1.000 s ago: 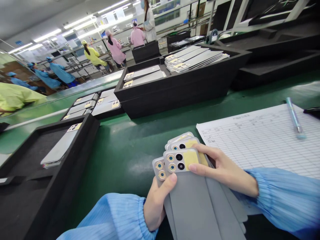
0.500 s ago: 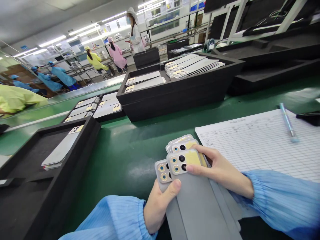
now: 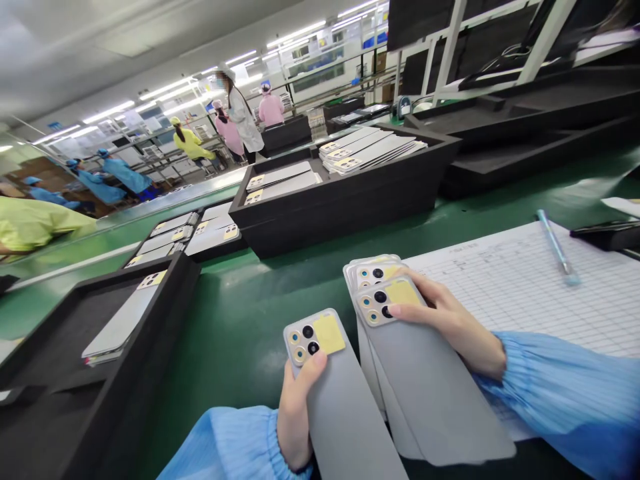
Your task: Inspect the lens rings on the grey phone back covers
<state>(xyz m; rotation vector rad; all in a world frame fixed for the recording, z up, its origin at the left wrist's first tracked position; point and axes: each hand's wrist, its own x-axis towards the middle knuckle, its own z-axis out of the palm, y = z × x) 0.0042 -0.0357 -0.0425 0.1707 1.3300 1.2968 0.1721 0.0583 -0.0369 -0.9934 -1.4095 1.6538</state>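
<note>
My left hand grips one grey phone back cover, thumb lying next to its camera block with a yellow sticker. It is held apart, to the left of a fanned stack of like grey covers. My right hand holds that stack, fingers pressed across the top cover's camera end. Both sleeves are light blue. The stack rests over the edge of a ruled paper sheet on the green belt.
A black foam tray at the left holds a few covers. More black trays with stacked covers stand beyond. A blue pen lies on the paper. People in coloured smocks work in the background.
My left hand has pulled one cover off the stack, down and to the left. My right hand has shifted the rest slightly right and up. The camera has tilted a little.
</note>
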